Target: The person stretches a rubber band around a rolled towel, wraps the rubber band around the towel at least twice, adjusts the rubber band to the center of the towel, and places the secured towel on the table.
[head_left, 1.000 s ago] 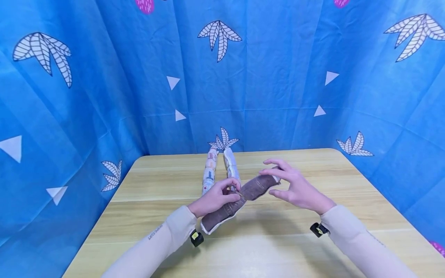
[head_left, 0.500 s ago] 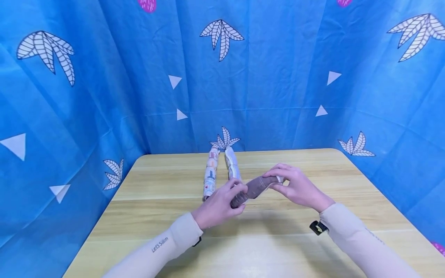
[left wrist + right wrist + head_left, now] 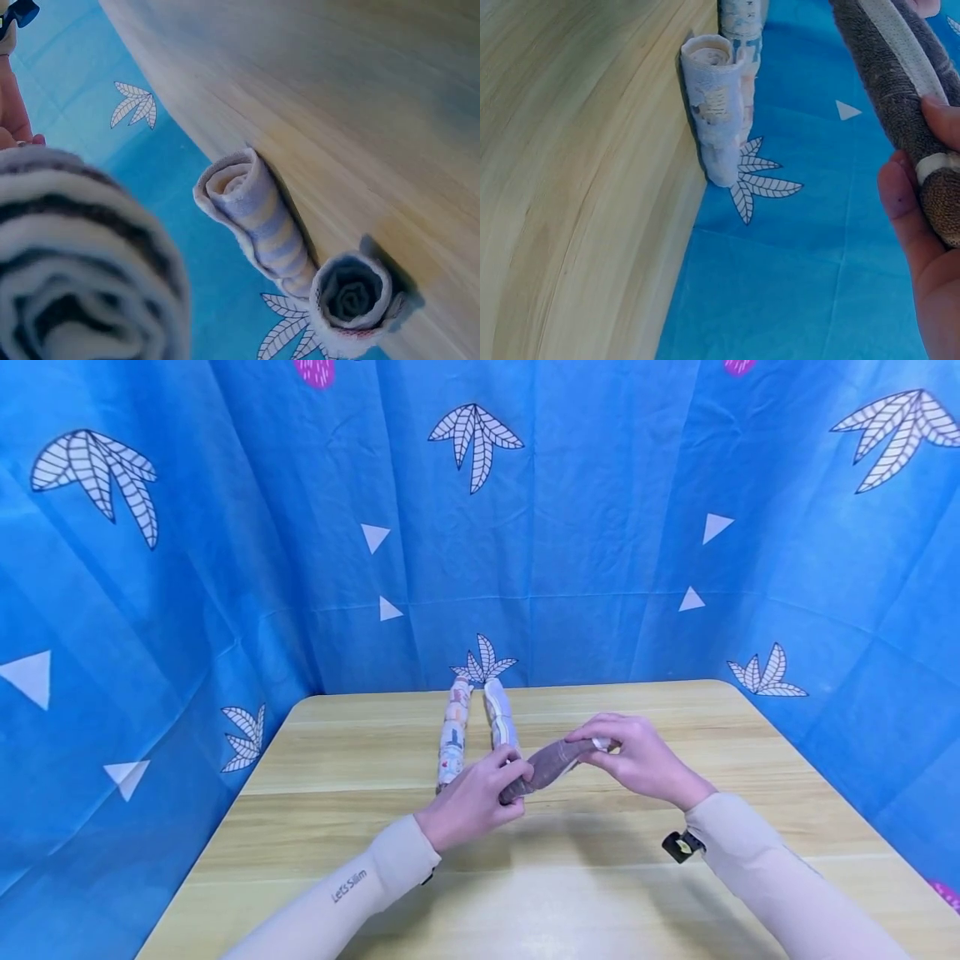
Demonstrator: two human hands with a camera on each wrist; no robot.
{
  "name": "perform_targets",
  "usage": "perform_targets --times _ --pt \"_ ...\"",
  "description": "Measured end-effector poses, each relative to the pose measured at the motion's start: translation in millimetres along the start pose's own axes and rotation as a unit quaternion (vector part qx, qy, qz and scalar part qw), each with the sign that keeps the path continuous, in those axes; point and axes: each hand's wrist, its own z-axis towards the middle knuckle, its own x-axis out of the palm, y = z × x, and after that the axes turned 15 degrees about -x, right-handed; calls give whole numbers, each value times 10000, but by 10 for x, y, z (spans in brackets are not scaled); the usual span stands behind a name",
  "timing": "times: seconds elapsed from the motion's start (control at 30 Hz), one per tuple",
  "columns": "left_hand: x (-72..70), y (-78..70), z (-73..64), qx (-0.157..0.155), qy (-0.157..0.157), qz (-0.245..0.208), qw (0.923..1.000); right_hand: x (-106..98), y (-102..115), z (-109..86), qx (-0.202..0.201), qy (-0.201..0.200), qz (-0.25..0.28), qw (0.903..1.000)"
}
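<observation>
A brown rolled towel [image 3: 551, 763] is held above the table between both hands. My left hand [image 3: 474, 800] grips its near left end, and my right hand [image 3: 643, 762] pinches its far right end with thumb and fingers. The right wrist view shows a pale lengthwise strip on the brown roll [image 3: 889, 64] and a white band near the right thumb. Its spiral end [image 3: 82, 277] fills the lower left of the left wrist view. Behind the left hand lie two more rolled towels, a patterned one [image 3: 454, 731] and a pale striped one [image 3: 498, 706].
The wooden table [image 3: 337, 827] has its far edge against a blue curtain [image 3: 570, 527] printed with leaves and triangles. The curtain also runs along both sides.
The left hand has shifted from pinching the brown roll's middle to gripping round its left end. The right hand's spread fingers have closed on the other end.
</observation>
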Motion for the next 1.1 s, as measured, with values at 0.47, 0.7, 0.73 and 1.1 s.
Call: perform_targets --times 0.47,0.7,0.73,1.1 --pt "40 50 -1 -65 73 -404 9991 -46 -85 -99 1360 63 1060 9850" --pt "111 95 98 -1659 864 -1965 9625 -23 -148 -49 2213 -265 1369 9652" --pt "124 106 111 -1747 945 -2167 9558 -16 -158 -41 2221 -359 1396 9643" --pt "209 87 224 -2566 1147 -3757 8831 130 -318 -20 2562 -1561 2688 9153"
